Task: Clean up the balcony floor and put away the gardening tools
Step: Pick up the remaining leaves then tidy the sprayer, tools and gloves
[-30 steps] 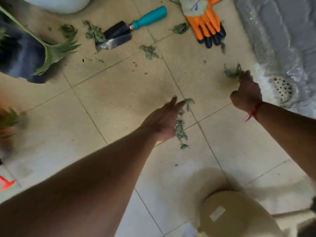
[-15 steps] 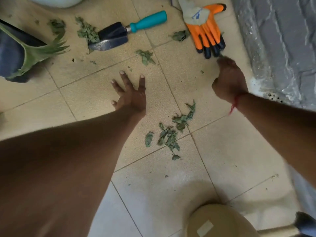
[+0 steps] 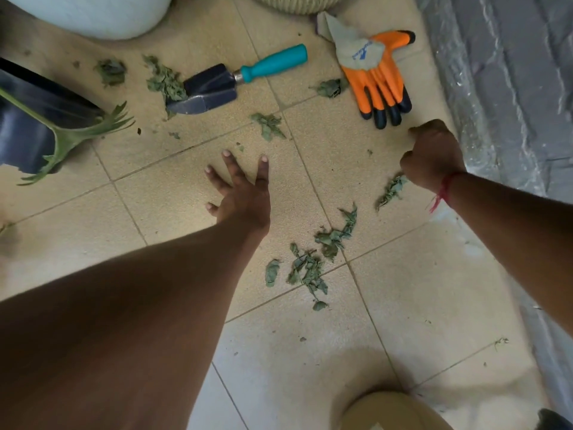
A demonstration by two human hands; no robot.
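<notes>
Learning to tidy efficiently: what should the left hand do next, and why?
Probably reach the open left hand forward to the leaf scrap just ahead of it and sweep it back to the leaf pile, since loose scraps lie scattered.

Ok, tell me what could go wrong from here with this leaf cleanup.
The trowel lies among leaf scraps; the bare left hand, fingers spread, could scrape its blade when sweeping there. A sprig sits at the curled right hand; whether it is gripped is unclear, so it may fall short of the main pile.
</notes>
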